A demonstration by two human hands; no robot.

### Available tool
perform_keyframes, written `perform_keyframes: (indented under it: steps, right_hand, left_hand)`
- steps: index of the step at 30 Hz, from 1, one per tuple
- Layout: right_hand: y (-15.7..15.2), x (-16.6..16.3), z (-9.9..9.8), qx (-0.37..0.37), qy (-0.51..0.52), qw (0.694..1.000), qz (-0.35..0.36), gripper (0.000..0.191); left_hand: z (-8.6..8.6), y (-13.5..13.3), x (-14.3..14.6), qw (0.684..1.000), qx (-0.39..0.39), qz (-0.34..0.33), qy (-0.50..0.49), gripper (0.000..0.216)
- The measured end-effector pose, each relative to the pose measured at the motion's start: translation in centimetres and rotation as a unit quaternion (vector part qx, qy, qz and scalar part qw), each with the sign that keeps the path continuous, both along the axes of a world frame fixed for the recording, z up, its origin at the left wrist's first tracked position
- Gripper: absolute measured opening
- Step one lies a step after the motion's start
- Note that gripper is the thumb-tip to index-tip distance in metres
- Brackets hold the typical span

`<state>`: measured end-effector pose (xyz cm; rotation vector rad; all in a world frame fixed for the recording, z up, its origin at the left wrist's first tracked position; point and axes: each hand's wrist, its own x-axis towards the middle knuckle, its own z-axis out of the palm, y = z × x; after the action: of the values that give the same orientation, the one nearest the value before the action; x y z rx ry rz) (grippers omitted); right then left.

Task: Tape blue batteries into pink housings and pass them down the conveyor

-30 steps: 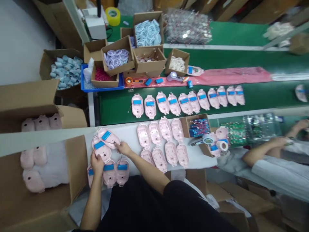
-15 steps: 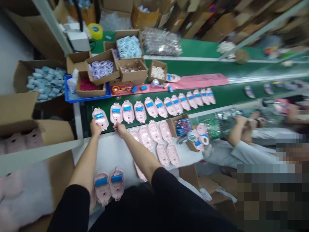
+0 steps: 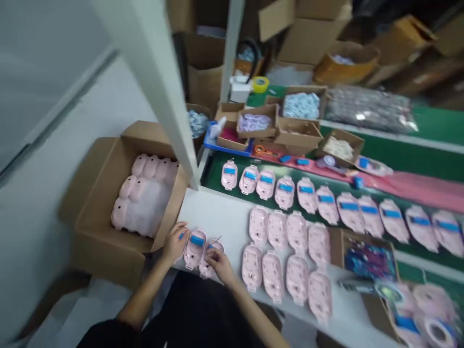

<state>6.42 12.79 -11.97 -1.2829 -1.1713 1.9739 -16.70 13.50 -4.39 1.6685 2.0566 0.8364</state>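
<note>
Three pink plastic shells with blue blocks in them lie at the near edge of the white table. My left hand [image 3: 176, 244] curls over the leftmost one, mostly hidden, with a bit of blue showing by the fingers. A middle shell [image 3: 195, 256] lies between my hands, its blue block [image 3: 197, 240] across the upper part. My right hand [image 3: 220, 265] has its fingers bent together on the right shell [image 3: 206, 269], covering part of it. A thin dark wire [image 3: 216, 239] sticks up beside those fingers.
Pink shells with blue blocks [image 3: 229, 175] form a row on the green belt [image 3: 213, 166]. Several bare shells [image 3: 277, 229] lie on the white table [image 3: 232, 220]. A carton [image 3: 103, 193] of pink parts stands left, beside a pale post [image 3: 163, 82]. Small-parts boxes [image 3: 297, 140] line the back.
The view has swung left. Both hands have left the row on the green belt and come down to the shells at the table's near edge. The shell my left hand touched stays on the belt.
</note>
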Motion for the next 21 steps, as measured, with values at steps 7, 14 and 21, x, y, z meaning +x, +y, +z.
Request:
perform_keyframes:
  steps: [7,14,21]
  right_hand:
    - [4.4,-11.7,6.8,0.140,-0.040,0.964,0.222,0.056]
    - [8.5,-28.5,6.9,0.145,-0.033,0.960,0.239,0.023]
    - [12.3,-48.0,0.1,-0.016,-0.143,0.979,0.146,0.040]
  left_hand:
    - [5.0,-11.0,-17.1,0.975,-0.112,0.165,0.101,0.040]
    - [-2.6,0.8,-35.3,0.908,-0.325,0.231,0.130,0.070]
    - [-7.6,1.2,-42.9,0.885,-0.404,0.201,0.116,0.104]
